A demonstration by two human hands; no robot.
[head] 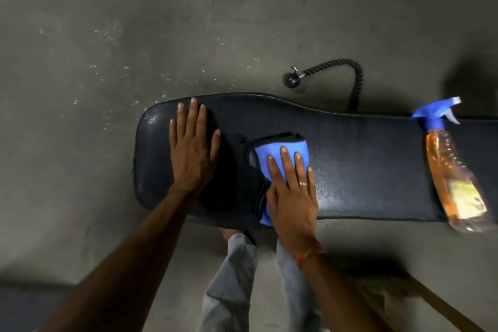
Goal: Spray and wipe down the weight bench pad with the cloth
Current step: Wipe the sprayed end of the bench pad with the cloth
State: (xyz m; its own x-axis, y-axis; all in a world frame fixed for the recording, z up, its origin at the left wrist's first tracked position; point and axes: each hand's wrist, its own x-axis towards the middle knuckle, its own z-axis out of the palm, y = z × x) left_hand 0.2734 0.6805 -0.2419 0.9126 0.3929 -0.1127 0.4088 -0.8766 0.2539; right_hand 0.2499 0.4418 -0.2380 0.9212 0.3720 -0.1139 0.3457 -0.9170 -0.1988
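Top-down head view over dark weight bench pad [358, 159] running from frame centre-left to right edge, rounded end at left. Left hand [192, 153] flat on pad near that rounded end, fingers spread and straight, palm down, gripping nothing. Right hand [292, 191] at frame centre, also flat and open, palm pressed on blue cloth [269, 149] with fingers extended over it; ring [303, 183] on one finger; pressing rather than clutching, no curl of fingers around fabric. Cloth folded, blue face up with dark layers showing at its upper and left edges, lying on pad just right of left hand, blue corner sticking out below the right hand at pad's near edge. Spray bottle [452, 172] lying on its side across pad at right of frame, orange liquid inside, blue trigger head toward upper right, yellowish label toward lower end, base overhanging near edge; well apart from both hands. Black rope attachment [342, 67] with ball end on concrete floor [134, 35] above pad, upper centre-right. Grey trouser legs [231, 277] at bottom centre, below pad. Whitish specks on floor at upper left of pad.
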